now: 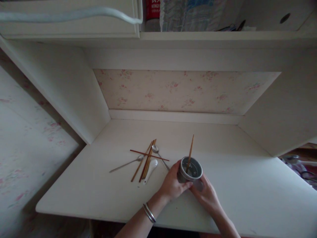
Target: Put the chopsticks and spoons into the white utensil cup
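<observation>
A small dark round holder with a pale rim stands on the white desk. One wooden chopstick leans upright inside it. My left hand, with bracelets at the wrist, wraps around the holder's left side. My right hand grips its lower right side. To the left of the holder lies a loose pile of several chopsticks, a white ceramic spoon and two metal spoons.
The desk sits in a white alcove with a floral back panel. A shelf above carries a red container and a plastic-wrapped pack. The desk's front edge is near my wrists. Clutter shows at far right.
</observation>
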### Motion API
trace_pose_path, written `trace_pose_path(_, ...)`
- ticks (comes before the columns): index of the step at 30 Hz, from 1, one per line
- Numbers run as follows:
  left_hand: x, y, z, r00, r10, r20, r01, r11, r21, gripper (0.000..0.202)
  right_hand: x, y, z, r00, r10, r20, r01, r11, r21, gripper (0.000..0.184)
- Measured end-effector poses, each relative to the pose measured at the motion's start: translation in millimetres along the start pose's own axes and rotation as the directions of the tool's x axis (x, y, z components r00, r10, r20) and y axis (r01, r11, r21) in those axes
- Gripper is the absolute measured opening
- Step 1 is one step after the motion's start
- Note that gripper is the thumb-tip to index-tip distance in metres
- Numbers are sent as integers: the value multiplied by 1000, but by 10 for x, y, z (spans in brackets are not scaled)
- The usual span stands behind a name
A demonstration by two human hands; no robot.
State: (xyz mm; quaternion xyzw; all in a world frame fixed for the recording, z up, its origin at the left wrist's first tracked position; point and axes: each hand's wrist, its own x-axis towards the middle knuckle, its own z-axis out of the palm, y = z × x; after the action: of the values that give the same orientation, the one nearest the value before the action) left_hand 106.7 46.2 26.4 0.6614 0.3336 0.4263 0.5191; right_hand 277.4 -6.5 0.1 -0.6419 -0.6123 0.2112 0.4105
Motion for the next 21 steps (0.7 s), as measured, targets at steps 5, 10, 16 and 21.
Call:
trace_pose_path(5, 16, -100, 17, 997, -56, -54, 59, 997, 51, 86, -112, -49, -51, 999, 48, -6, -49, 997, -67, 56)
trace_pose_path(10, 8, -99, 5, 996, -61, -64, 64, 997, 33, 82, -358, -151, -332, 937, 49, -346, -90, 991, -103, 47)
trace_pose_path(16, -13, -4, -6, 997, -40, -71, 46, 995, 90, 67, -441, -884, -230, 971, 23, -240, 1, 995, 101, 32)
trace_pose_path(21, -43, -29, 56, 978, -105, -179, 122, 989, 86, 44, 30, -1553, 430, 958, -49, 282, -5, 982, 189, 36)
